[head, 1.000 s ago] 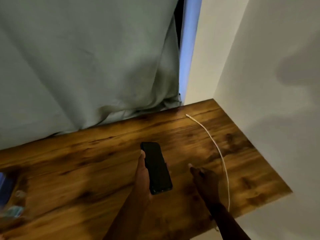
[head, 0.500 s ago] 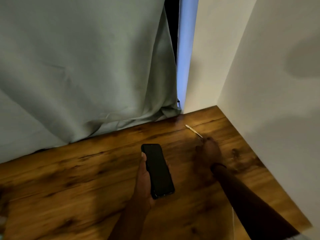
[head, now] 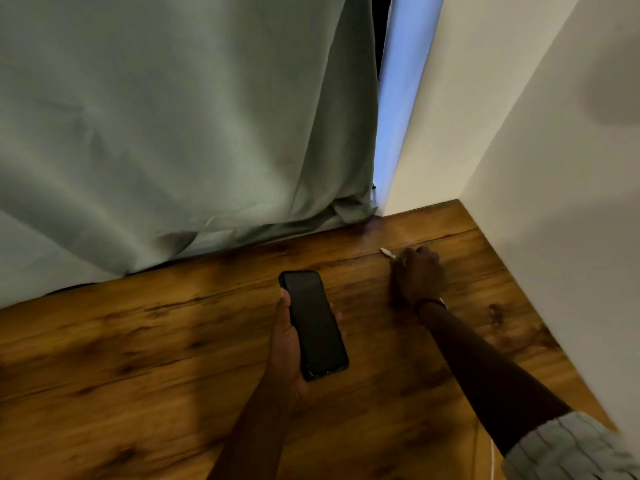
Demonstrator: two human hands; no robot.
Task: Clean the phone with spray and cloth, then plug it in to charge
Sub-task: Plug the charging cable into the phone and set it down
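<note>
A black phone with a dark screen lies face up in my left hand, held above the wooden table. My right hand reaches to the far right of the table and closes its fingers on the white charging cable just behind its plug tip, which sticks out to the left of the fingers. Most of the cable is hidden under my right arm; a short stretch shows at the bottom right.
A pale green curtain hangs along the table's far edge. White walls close off the right side and the far right corner. A grey sleeve covers my right upper arm.
My right hand moved from the table's near right to the cable's plug end and closed on it. The left hand kept hold of the phone. The view shifted rightward and closer.
</note>
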